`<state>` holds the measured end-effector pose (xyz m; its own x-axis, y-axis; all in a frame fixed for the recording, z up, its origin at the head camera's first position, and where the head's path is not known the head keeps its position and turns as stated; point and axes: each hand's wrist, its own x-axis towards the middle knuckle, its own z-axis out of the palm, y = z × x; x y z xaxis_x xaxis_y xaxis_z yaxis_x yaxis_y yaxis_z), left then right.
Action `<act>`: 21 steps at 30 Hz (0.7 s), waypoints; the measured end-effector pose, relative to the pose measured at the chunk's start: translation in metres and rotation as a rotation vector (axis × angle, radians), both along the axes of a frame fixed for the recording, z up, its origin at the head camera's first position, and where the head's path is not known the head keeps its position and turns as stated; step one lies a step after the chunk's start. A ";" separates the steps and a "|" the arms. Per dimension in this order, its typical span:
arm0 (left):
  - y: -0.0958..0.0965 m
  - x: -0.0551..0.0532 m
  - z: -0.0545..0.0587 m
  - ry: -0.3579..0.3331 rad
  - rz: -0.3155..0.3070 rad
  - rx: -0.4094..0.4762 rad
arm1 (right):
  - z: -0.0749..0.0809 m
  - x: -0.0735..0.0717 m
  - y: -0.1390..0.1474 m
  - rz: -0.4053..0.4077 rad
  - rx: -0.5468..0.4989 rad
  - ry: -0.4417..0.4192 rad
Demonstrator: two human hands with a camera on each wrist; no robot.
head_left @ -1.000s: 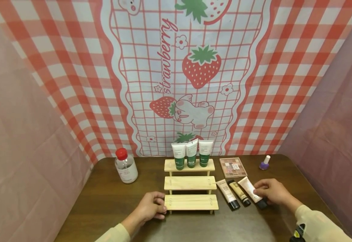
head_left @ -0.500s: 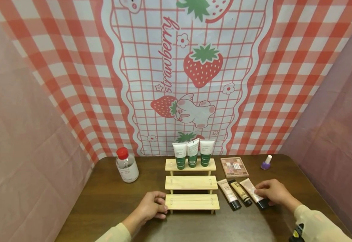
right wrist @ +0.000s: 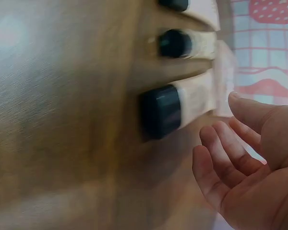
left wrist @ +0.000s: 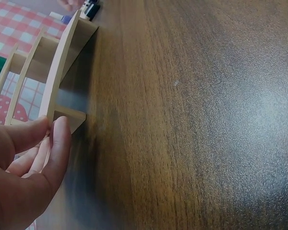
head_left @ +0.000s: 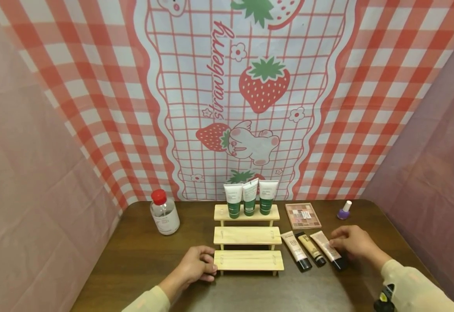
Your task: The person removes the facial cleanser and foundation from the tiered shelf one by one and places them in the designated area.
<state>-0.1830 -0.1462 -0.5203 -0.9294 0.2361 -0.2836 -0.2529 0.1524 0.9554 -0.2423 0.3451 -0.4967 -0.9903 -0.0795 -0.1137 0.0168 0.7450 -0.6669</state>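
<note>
My left hand (head_left: 193, 265) pinches the left end of the lowest step of a three-tier wooden stand (head_left: 248, 261), thumb and fingers at its edge in the left wrist view. Beside the rightmost cosmetic tube (head_left: 325, 245), a pale one with a black cap, is my right hand (head_left: 354, 242). Its fingers are loosely bent and hold nothing; the right wrist view shows a gap to that tube's black cap (right wrist: 161, 112). Left of it lie a yellowish tube (head_left: 310, 245) and a BB cream tube (head_left: 294, 246), caps toward me.
White and green tubes (head_left: 266, 197) stand on the stand's top step. Behind the lying tubes is an eyeshadow palette (head_left: 303, 216), with a purple nail polish bottle (head_left: 344, 211) to its right. A red-capped clear bottle (head_left: 166, 218) stands at the table's back left.
My right hand has come off the rightmost tube, its fingers lifting slightly away; the tube still lies on the table. The left hand keeps its place on the stand. The head view has shifted slightly.
</note>
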 end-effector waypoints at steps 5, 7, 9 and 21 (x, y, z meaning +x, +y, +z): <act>0.001 0.001 0.001 0.006 0.002 -0.006 | 0.026 -0.008 -0.013 0.073 0.029 0.116; 0.000 0.001 0.000 0.006 0.003 -0.006 | 0.039 -0.013 -0.023 0.108 0.026 0.161; 0.000 0.000 0.000 0.005 0.004 -0.007 | 0.052 -0.018 -0.035 0.140 -0.005 0.183; 0.001 0.000 0.002 -0.010 0.004 -0.003 | 0.102 -0.035 -0.109 0.279 -0.082 0.204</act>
